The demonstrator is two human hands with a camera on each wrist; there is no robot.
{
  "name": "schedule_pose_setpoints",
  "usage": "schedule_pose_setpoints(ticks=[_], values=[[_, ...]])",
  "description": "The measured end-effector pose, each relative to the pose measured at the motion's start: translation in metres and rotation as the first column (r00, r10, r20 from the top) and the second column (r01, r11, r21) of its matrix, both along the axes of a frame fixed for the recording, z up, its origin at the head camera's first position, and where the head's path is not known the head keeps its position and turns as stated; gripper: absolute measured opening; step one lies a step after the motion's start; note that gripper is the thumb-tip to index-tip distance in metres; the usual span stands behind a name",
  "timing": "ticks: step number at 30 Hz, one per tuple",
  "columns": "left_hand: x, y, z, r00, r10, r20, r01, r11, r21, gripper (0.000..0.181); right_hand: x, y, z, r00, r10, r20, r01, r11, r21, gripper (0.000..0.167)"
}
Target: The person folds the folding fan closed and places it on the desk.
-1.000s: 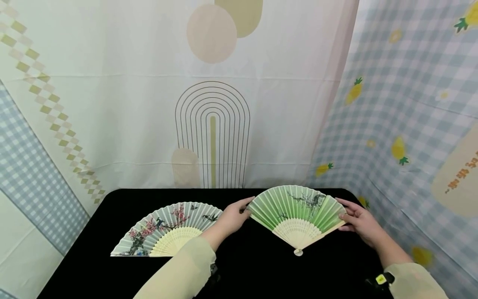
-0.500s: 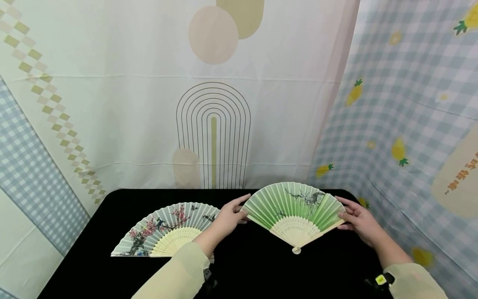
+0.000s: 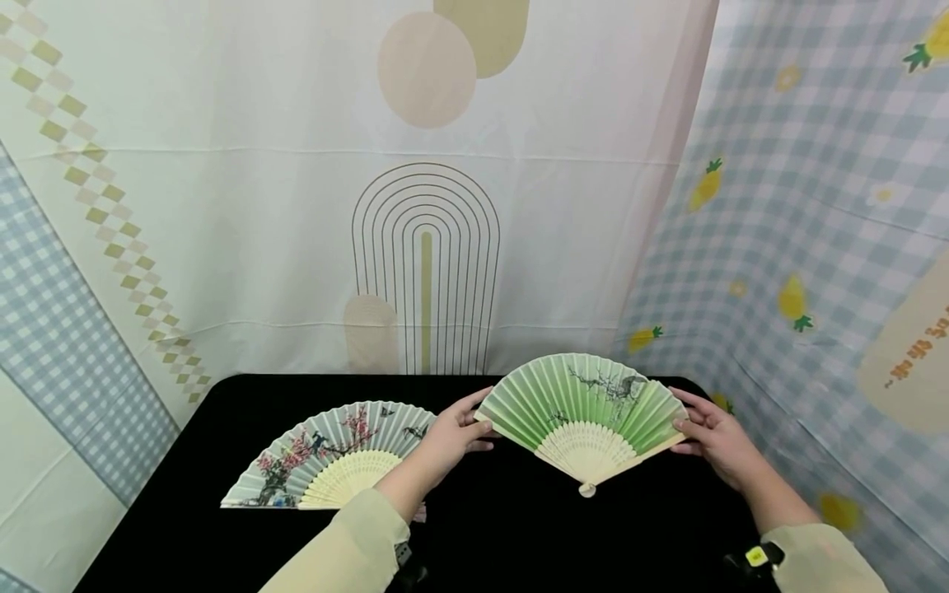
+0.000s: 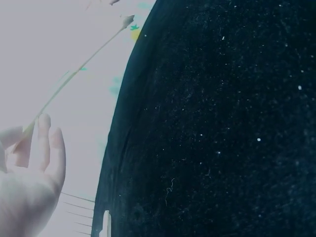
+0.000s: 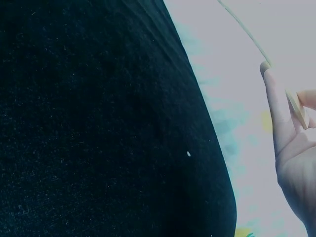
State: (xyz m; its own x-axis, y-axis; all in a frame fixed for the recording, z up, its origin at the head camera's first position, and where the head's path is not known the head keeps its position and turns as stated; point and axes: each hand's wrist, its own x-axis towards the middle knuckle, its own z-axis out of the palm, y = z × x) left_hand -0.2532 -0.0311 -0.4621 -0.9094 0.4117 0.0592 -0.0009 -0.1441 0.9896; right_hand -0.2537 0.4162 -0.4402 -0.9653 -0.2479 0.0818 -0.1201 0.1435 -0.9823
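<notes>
A green folding fan (image 3: 586, 399), spread wide with a dark branch print, is held upright above the black table, its pivot at the bottom. My left hand (image 3: 448, 436) pinches its left edge between thumb and fingers; my right hand (image 3: 721, 442) grips the right edge the same way. In the left wrist view the fan's thin edge (image 4: 74, 74) runs up from the left hand (image 4: 34, 177). The right wrist view shows the right hand (image 5: 294, 138) at the fan's other edge (image 5: 249, 33).
A second spread fan (image 3: 326, 453), pale with pink blossoms, lies at the left on the black table (image 3: 593, 552), partly behind the left forearm. Beyond the table's back edge hangs a pale curtain (image 3: 282, 247), with a checked pineapple cloth (image 3: 764, 247) along the right.
The green fan has risen a little and shifted slightly left. My left hand has moved a bit to the left with its edge; my right hand has hardly moved.
</notes>
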Motion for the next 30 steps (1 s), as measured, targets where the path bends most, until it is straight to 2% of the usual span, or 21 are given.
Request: schedule_pose_setpoints(ticks=[6,13,21,30], values=[[0.003,-0.001,0.002,1.000,-0.010,-0.007,0.009,1.000,-0.005,0.058,0.002,-0.003,0.002,1.000,-0.011,-0.005,0.011,1.000,0.012,0.058],[0.007,-0.001,0.004,1.000,0.012,-0.014,-0.012,1.000,0.010,0.057,0.005,-0.008,0.005,1.000,-0.012,0.012,0.012,1.000,0.013,0.062],[0.008,0.000,0.001,0.991,0.132,-0.019,-0.131,0.991,0.042,0.053,0.004,-0.011,0.004,1.000,0.029,0.010,-0.028,0.999,-0.043,0.056],[0.011,0.001,0.003,0.966,0.258,-0.027,-0.256,0.965,0.062,0.050,0.000,-0.014,0.002,0.998,0.062,0.000,-0.062,0.992,-0.113,0.052]])
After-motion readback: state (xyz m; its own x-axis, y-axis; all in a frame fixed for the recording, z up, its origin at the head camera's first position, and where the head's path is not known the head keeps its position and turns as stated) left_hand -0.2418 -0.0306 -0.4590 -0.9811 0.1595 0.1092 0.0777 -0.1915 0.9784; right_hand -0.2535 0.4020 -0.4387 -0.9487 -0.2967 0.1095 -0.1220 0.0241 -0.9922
